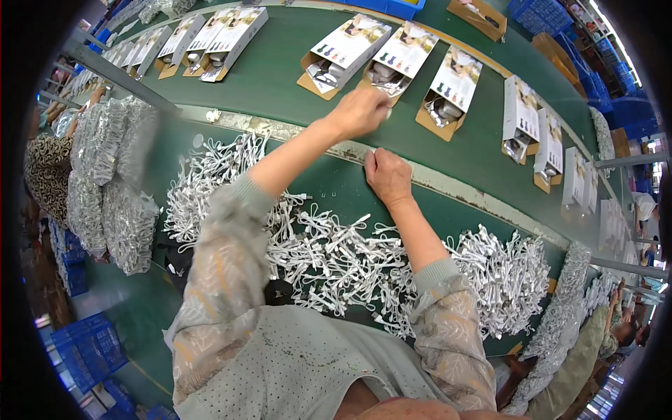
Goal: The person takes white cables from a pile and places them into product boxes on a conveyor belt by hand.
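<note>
Across the pale rail (pixel 462 193), left hand: my left hand (pixel 355 112) is hanging over the far side, just by the open end of a printed carton (pixel 407 50); whether it is touching the cardboard I cannot tell.
Left fingers: they are curling in toward the thumb with little gap showing, and the angle is hiding whether they are gripping anything.
Right hand at the rail: my right hand (pixel 390 178) is folding into a loose fist, nothing sticking out of it, and seems to be resting on the rail, perhaps steadying me while the other arm is lying across.
Carton beyond the rail: it is lying on the green belt (pixel 283 87) with its printed face up and its brown flaps turned toward the rail, presumably so that the silver-grey contents are facing me.
Neighbouring cartons: others (pixel 455 78) are lying beyond the rail on either side, likely turned alike so each opening is showing.
White cables: the heap (pixel 500 287) is spreading along the near side of the rail, probably lying there to be within easy reach; many are looped short, which should be limiting tangles.
Wrapped bundles: clear-wrapped bundles (pixel 105 147) are standing near the rail's left end, probably leaving my elbows room.
</note>
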Available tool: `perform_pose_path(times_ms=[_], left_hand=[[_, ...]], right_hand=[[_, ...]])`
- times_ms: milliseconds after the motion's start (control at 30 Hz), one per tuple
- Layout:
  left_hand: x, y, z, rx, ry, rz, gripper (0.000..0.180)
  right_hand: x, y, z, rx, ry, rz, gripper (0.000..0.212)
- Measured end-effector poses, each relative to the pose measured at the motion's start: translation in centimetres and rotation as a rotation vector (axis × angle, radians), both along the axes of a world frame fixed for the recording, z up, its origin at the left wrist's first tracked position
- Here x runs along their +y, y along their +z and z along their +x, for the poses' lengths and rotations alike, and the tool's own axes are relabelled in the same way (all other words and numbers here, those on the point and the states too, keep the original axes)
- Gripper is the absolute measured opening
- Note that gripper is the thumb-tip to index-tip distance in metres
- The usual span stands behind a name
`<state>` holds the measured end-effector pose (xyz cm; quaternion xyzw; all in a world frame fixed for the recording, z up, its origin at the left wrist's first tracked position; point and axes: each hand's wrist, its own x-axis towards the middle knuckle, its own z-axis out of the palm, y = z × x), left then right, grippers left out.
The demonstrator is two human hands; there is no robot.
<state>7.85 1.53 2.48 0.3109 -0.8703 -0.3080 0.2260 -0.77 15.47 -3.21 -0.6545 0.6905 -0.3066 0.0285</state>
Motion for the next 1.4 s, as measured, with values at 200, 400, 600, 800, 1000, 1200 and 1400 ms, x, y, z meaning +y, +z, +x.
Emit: perform_pose_path(times_ms=[200, 400, 600, 800, 1000, 1200, 1400], left_hand=[[13.7, 3.5, 9.5, -0.509, -0.325, 0.159, 0.039], [14.8, 2.1, 12.2, -0.464, -0.216, 0.185, 0.025], [14.3, 2.4, 11.5, -0.289, -0.084, 0.401, 0.022], [13.4, 2.4, 11.9, -0.205, 0.198, 0.286, 0.013], [13.9, 1.4, 12.4, -0.132, 0.028, 0.317, 0.027], [14.2, 3.0, 12.6, -0.292, -0.009, 0.31, 0.027], [13.1, 3.4, 13.2, 0.076, 0.388, 0.603, 0.017]], right_hand=[[0.0, 0.2, -0.4, -0.011, -0.019, -0.01, 0.024], [3.6, 4.2, -1.1, -0.501, 0.46, 0.456, 0.018], [8.0, 6.4, -0.7, -0.356, 0.418, 0.579, 0.015], [7.5, 7.8, -2.8, -0.477, 0.142, 0.606, 0.019], [3.7, 5.7, -5.0, -1.342, -0.191, 0.473, 0.021], [-3.7, 1.8, -7.7, -1.502, -0.452, 0.292, 0.019], [-5.4, 2.8, -8.9, -0.873, -0.319, 0.435, 0.046]])
